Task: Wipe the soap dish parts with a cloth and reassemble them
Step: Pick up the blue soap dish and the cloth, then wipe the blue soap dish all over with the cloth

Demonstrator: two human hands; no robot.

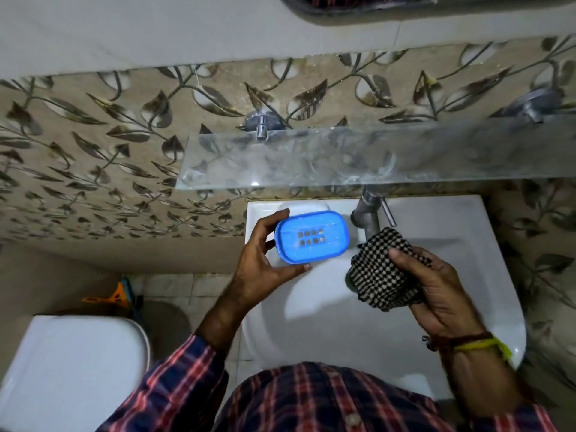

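— Where is the soap dish?

— The blue soap dish (311, 237) sits just left of centre frame, above the white sink (436, 219), its slotted face showing. The left hand (261, 260) has its grip curled round the dish's left end and lower edge.

— And the cloth?

— The black-and-white checked cloth (381, 269) is bunched right of centre, the right hand (436, 285) pinching it. A metal tap (367, 213) stands behind, a glass shelf (343, 157) above, and a toilet lid (71, 369) sits lower left.
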